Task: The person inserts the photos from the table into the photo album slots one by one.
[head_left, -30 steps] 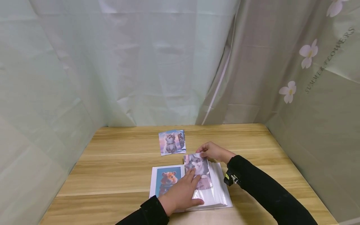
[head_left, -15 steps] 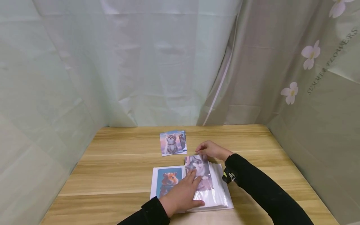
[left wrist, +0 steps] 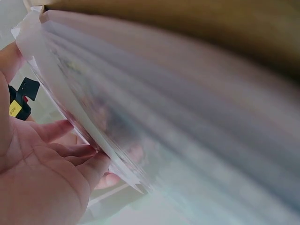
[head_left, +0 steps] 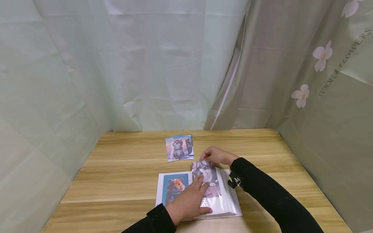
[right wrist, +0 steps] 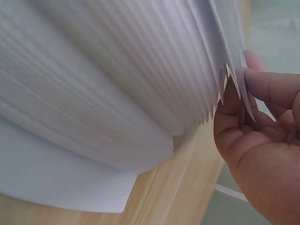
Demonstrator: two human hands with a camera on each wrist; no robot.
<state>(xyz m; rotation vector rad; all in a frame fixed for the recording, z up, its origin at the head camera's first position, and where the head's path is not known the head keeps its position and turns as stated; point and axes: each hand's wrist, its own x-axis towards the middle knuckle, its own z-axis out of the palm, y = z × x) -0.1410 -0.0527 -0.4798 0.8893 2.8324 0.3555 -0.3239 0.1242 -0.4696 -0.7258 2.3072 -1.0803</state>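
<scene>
Resting flat are left fingers; right fingers are apparently pinching a part-sleeved grey-cat print, two pastel prints lying unsleeved.

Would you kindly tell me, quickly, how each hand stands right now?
Left hand: open, resting on the cat photo.
Right hand: closed, pinching the cat photo's top edge; whether the sleeve is gripped too cannot be told.

Right grip pinches sheet; layered pages just beside.
</scene>
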